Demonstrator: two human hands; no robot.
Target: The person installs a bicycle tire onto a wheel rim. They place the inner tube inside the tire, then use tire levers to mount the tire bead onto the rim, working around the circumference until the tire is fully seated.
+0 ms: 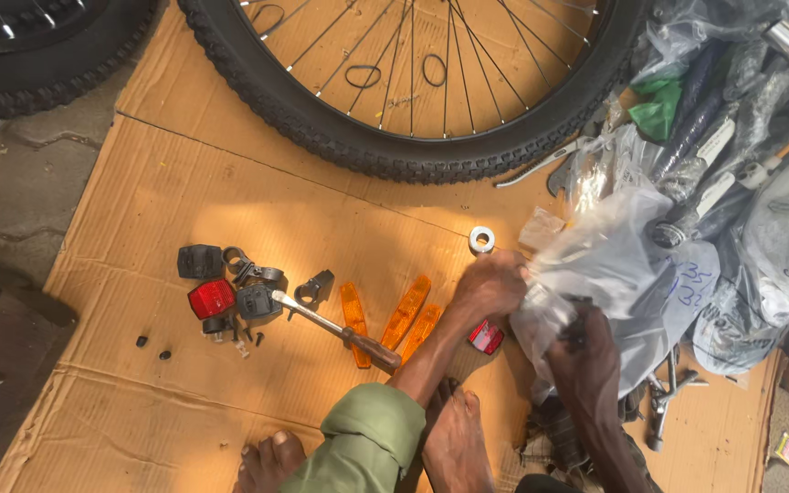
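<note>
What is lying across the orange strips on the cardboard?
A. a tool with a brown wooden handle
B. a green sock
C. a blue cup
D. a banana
A: a tool with a brown wooden handle and a metal shaft lies slanted over the orange strips on the cardboard, just left of the person's left hand.

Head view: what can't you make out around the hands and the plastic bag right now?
- Right hand: fingers sunk into the clear plastic bag, so its hold is hidden.
- Bag contents: blurred by crinkled plastic.
- Left hand: its palm side is turned away.
- Red reflector: partly covered by the left forearm.
- Bicycle wheel: cut off by the top edge.
</note>
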